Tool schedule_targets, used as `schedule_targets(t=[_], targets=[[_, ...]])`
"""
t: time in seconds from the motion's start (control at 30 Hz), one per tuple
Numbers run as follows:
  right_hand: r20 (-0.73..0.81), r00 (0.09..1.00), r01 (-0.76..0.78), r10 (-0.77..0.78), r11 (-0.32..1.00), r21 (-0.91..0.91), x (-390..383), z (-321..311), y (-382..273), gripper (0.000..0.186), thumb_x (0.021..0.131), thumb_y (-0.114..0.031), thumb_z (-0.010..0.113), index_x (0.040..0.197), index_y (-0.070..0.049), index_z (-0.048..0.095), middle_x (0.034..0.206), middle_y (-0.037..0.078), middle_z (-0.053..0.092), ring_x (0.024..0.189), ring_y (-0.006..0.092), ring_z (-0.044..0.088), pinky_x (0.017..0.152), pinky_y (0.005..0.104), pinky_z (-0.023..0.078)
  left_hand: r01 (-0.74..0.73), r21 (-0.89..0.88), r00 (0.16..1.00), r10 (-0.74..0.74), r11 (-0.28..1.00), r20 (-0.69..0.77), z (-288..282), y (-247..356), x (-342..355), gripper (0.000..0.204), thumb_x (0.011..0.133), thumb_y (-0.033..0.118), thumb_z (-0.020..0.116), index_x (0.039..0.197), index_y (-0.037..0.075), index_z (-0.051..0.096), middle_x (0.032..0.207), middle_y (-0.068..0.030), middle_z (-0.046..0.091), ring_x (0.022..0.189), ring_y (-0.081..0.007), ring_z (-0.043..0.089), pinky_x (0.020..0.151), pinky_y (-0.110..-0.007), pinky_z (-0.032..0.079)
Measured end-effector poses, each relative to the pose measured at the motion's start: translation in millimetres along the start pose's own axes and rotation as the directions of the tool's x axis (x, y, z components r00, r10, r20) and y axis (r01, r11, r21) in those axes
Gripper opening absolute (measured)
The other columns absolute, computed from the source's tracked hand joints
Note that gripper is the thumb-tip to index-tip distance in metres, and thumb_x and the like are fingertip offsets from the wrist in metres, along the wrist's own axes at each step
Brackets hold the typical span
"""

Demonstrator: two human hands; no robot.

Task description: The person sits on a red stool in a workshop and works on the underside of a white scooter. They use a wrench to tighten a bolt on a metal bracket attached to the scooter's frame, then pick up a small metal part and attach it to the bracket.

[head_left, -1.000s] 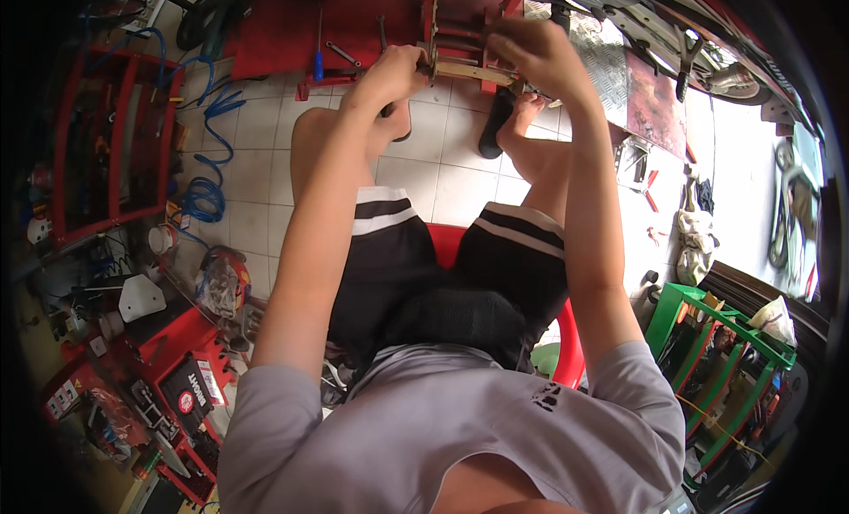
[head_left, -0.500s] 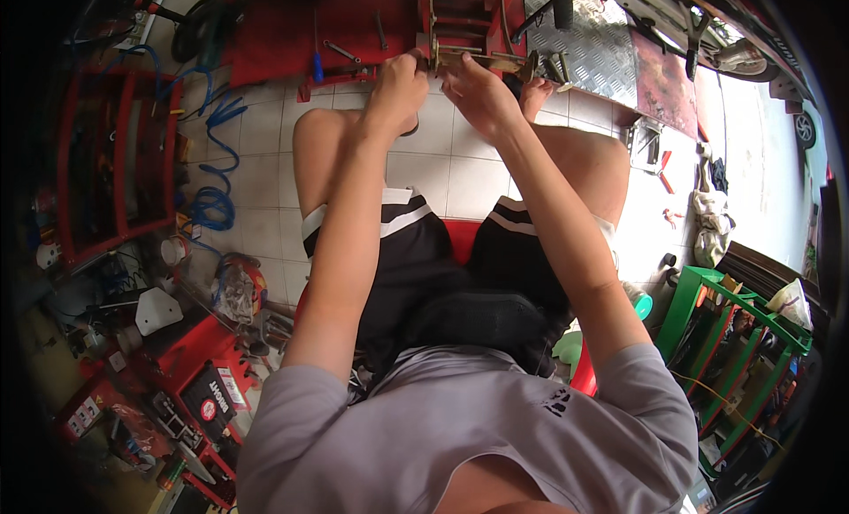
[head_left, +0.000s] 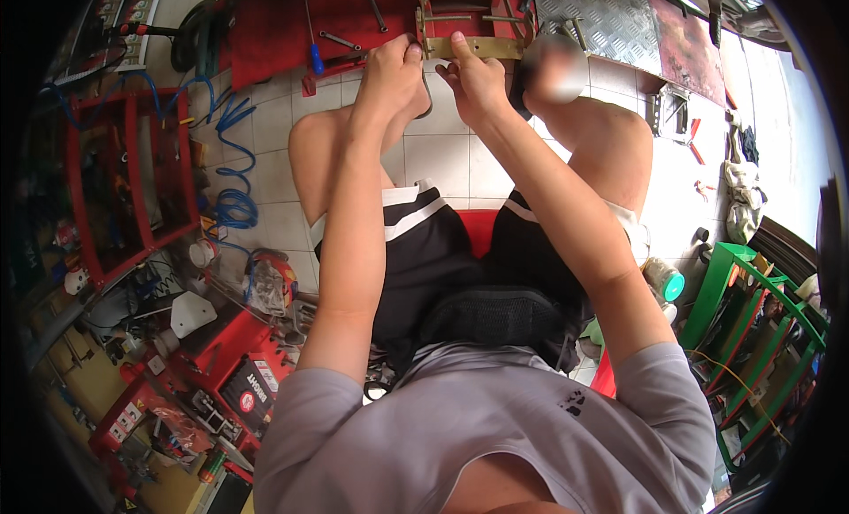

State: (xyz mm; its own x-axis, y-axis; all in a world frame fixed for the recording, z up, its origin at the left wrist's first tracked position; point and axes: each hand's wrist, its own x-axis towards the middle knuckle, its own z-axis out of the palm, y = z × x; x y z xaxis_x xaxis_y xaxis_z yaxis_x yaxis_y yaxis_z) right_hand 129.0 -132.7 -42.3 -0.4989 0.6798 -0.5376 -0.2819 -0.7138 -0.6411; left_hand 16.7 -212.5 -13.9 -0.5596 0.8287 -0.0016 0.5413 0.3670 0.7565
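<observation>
A broad, flat red counter [head_left: 265, 38] lies ahead of the person. At its near edge is a long, flat, brass-coloured metal bar [head_left: 495, 48], its long axis running left to right, roughly along that edge. There, the right hand [head_left: 478, 79] grips the bar, thumb on top; the left hand [head_left: 393, 72] is curled at its left end, fingertips hidden, so whether that grip is closed on it I cannot tell. On the counter, left of both hands, a blue-handled screwdriver [head_left: 316, 59] points away from the near edge.
</observation>
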Motion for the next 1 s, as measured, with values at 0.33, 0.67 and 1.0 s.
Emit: schedule_targets(t=[0.33, 0.67, 1.0], targets=[[0.325, 0.935, -0.163, 0.144, 0.986, 0.033, 9, -15, 4, 0.023, 0.092, -0.01, 0.068, 0.11, 0.003, 0.061, 0.106, 0.009, 0.065, 0.093, 0.0179, 0.063, 0.088, 0.0324, 0.055, 0.035, -0.008, 0.999, -0.035, 0.999, -0.023, 2, 0, 1, 0.026, 0.096, 0.02, 0.05, 0.103, 0.0, 0.064, 0.079, -0.0221, 0.064, 0.073, -0.0344, 0.062, 0.069, -0.043, 0.046], [0.294, 0.956, -0.026, 0.02, 1.0, 0.015, 3, -10, 3, 0.022, 0.091, -0.003, 0.067, 0.11, 0.005, 0.063, 0.109, 0.014, 0.066, 0.097, 0.0208, 0.065, 0.088, 0.0337, 0.056, 0.068, -0.024, 0.996, -0.07, 0.997, -0.056, 3, 4, 0, 0.026, 0.093, 0.017, 0.05, 0.1, 0.0, 0.067, 0.08, -0.0199, 0.066, 0.074, -0.0286, 0.063, 0.071, -0.038, 0.048], [0.304, 0.921, -0.182, 0.246, 0.958, -0.222, 3, -14, -12, 0.02, 0.094, -0.022, 0.065, 0.094, -0.002, 0.065, 0.084, 0.005, 0.064, 0.073, 0.0149, 0.061, 0.067, 0.0304, 0.051, 0.169, -0.035, 0.985, -0.168, 0.985, 0.036, 1, 1, 8, 0.028, 0.093, 0.02, 0.05, 0.096, -0.003, 0.066, 0.079, -0.0191, 0.067, 0.074, -0.0228, 0.063, 0.07, -0.04, 0.048]])
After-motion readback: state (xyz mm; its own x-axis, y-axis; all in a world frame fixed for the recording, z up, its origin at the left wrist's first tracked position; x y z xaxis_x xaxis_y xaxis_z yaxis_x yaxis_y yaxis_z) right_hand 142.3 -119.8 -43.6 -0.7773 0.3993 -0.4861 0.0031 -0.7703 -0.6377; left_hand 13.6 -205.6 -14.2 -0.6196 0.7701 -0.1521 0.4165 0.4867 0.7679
